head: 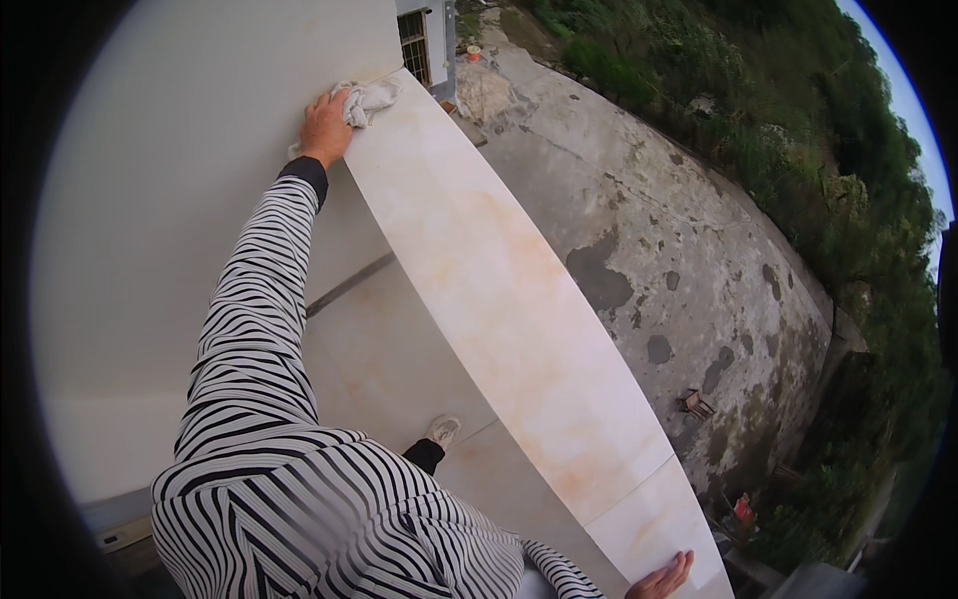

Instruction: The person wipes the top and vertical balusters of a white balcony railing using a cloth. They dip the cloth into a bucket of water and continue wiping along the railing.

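My left hand (326, 127) presses a crumpled whitish cloth (367, 101) onto the far end of a pale marbled tile ledge (479, 247), in the corner where it meets a white wall (187, 150). Some of the cloth also shows below the wrist. At the ledge's near end, my right hand (663, 578) rests on the tile with its fingers a little apart and no object visible in it. Part of that hand is cut off by the bottom of the picture.
Beyond the ledge is a drop to a stained concrete yard (636, 224) with a small wooden chair (696, 404). Dense trees (748, 127) line the yard. My shoe (444, 430) stands on the tiled floor (374, 352) inside the ledge. A dark strip (350, 284) crosses that floor.
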Demonstrator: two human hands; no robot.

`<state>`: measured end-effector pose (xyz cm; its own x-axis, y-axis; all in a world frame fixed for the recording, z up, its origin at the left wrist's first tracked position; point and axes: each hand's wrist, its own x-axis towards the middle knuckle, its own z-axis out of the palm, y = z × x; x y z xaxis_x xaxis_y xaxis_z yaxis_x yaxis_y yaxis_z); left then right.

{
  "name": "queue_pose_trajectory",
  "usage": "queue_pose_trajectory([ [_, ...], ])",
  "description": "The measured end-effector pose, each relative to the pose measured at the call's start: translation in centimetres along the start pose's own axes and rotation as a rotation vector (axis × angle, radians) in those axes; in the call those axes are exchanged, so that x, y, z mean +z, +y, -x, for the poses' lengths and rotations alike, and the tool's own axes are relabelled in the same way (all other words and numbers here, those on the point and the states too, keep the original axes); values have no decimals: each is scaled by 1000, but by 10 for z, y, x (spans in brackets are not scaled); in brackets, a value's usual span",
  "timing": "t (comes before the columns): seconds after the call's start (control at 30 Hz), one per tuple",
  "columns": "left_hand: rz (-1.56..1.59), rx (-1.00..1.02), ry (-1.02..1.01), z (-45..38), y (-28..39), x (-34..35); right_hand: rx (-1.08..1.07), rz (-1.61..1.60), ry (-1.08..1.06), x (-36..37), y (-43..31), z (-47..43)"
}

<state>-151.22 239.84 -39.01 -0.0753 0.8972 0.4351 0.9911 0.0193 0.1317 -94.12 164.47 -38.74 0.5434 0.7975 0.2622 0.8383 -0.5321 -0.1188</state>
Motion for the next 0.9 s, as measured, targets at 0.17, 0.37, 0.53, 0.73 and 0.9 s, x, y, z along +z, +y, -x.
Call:
queue_pose_trajectory([
  [0.17, -81, -67, -61, 5, 29, -22, 120, -61, 65, 3, -5, 5],
  [0.37, -100, 21, -79, 15, 40, -47, 133, -57, 40, -20, -26, 2],
  [0.53, -74, 125, -99, 45, 75, -83, 135, -110, 91, -33, -36, 0],
  [0.73, 66, 354, -98, 120, 131, -112, 104, -85, 126, -30, -31, 4],
  [0.9, 263, 602, -64, 224, 196, -147, 88, -88, 149, -20, -24, 6],
])
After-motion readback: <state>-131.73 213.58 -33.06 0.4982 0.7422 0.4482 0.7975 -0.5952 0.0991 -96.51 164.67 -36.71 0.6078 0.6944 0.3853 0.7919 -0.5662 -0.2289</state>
